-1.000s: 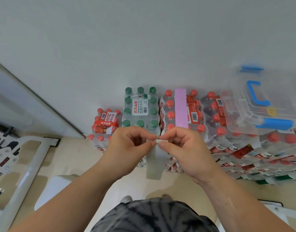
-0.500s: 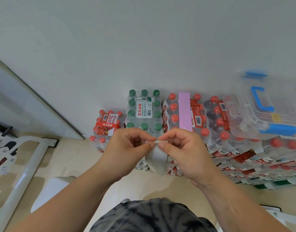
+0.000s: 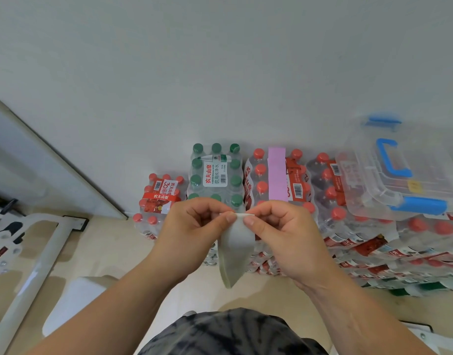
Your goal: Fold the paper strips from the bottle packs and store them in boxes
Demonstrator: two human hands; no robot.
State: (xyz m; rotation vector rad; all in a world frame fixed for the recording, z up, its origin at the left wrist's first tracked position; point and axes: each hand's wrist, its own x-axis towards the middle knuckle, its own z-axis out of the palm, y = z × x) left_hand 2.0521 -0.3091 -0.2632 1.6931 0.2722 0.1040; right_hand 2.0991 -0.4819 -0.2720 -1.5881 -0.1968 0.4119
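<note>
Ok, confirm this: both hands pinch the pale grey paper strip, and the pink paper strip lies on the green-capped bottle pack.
One thing is wrong: the head view shows the pink paper strip on the red-capped bottle pack, not the green-capped bottle pack. The left hand and right hand do pinch the pale grey paper strip.

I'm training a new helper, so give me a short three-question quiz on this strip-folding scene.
1. True or false: the left hand and the right hand both pinch the pale grey paper strip.
2. Which shrink-wrapped bottle pack carries the flat pink paper strip? A green-capped pack; B red-capped pack.
3. Fill in: the clear plastic storage box with blue handle sits on stacked bottle ____.
Key: 1 true; 2 B; 3 packs.
</note>
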